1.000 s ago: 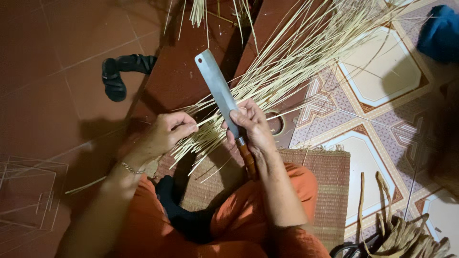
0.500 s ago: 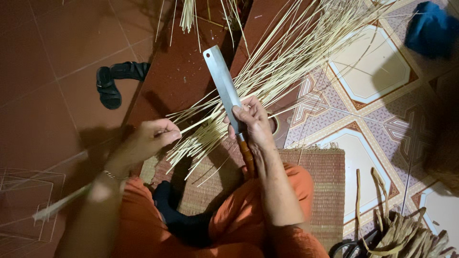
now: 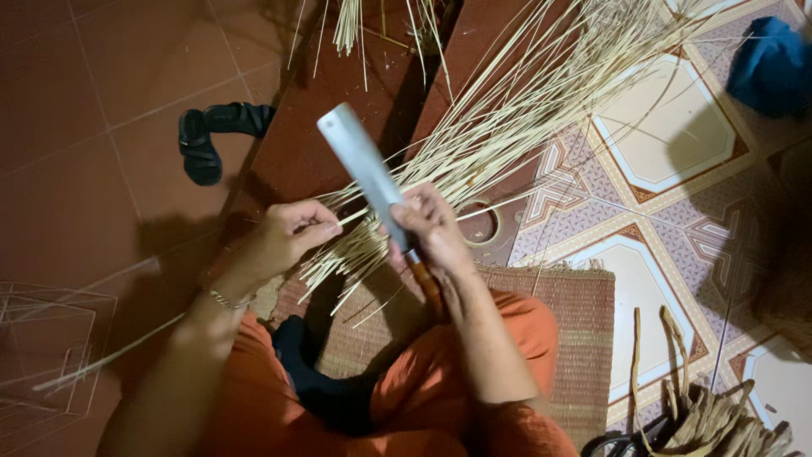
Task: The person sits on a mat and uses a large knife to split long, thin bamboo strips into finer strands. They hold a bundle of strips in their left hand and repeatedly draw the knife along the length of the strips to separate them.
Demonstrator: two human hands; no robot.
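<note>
Head view: a broad-bladed knife [image 3: 365, 173] is gripped by the right hand [image 3: 433, 230], fingers clenched on its handle. One thin bamboo strip [image 3: 118, 351] is pinched by the left hand [image 3: 286, 237] — the large strip bundle [image 3: 516, 101] on the floor seems mostly unworked.

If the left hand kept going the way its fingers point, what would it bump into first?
Probably the flat steel knife blade that the right hand holds; the left hand points right, across the pale strips. Depth is unclear.
</note>
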